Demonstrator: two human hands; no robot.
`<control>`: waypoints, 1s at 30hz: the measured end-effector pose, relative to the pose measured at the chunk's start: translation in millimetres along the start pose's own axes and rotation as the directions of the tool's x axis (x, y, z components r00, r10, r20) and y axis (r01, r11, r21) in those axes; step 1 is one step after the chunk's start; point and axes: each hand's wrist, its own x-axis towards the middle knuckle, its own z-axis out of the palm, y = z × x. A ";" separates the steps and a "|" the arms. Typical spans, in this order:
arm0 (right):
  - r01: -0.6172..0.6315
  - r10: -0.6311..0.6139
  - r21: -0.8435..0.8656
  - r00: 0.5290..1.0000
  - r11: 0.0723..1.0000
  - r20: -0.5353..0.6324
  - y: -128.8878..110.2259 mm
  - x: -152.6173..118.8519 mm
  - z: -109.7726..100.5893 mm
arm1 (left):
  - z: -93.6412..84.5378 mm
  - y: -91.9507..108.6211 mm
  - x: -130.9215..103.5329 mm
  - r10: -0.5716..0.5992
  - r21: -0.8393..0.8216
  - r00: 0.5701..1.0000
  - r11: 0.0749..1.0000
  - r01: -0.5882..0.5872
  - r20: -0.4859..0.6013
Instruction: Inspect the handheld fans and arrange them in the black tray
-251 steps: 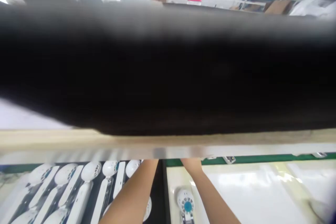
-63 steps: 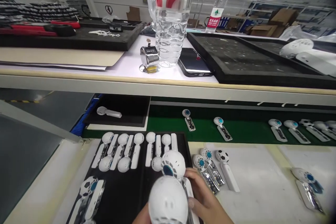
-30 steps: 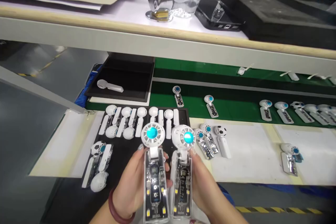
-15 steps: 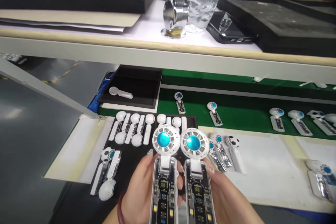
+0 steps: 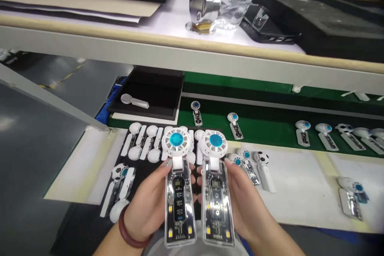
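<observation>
Left hand [image 5: 151,200] grips the left fan [image 5: 180,224]; right hand [image 5: 244,198] grips the right fan [image 5: 217,224]. Both fans held side by side, just apart, near the black tray [image 5: 139,174]. Long axes run near to far, almost parallel; round heads at the far end, circuit faces toward the wearer.

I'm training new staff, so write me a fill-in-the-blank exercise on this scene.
The left hand and right hand together hold ____ white-headed, clear-handled plastic devices.
The dark red round band is worn on the ____ wrist.
The round disc on each held device's head is coloured ____.
Missing words: two; left; blue.
</observation>
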 end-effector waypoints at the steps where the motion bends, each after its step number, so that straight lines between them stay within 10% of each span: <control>1: -0.008 0.006 0.029 0.998 1.000 0.060 -2.0 2.2 3.4 | 1.0 2.7 0.5 0.007 0.023 1.000 1.000 -0.006 -0.010; 14: 0.011 -0.009 -0.063 0.999 0.998 0.044 6.8 16.0 17.1 | -16.4 11.7 -5.1 0.060 0.103 0.998 0.993 -0.058 -0.017; 17: -0.013 0.010 -0.064 0.999 0.998 -0.039 12.6 19.6 19.3 | -55.9 6.0 1.7 0.162 0.399 0.979 0.912 -0.101 -0.123; 20: 0.000 -0.005 -0.060 0.997 0.998 -0.074 18.1 22.9 23.8 | -120.3 -1.1 14.4 0.355 0.803 0.884 0.595 0.037 -0.304; 25: -0.024 0.014 -0.093 0.993 0.995 -0.114 28.4 30.3 30.7 | -217.3 -9.7 29.3 0.511 0.889 0.727 0.273 0.368 -0.458; 30: -0.106 0.085 -0.128 0.983 0.986 -0.160 40.3 38.7 30.0 | -249.9 -20.1 29.5 0.593 0.870 0.694 0.020 0.493 -0.407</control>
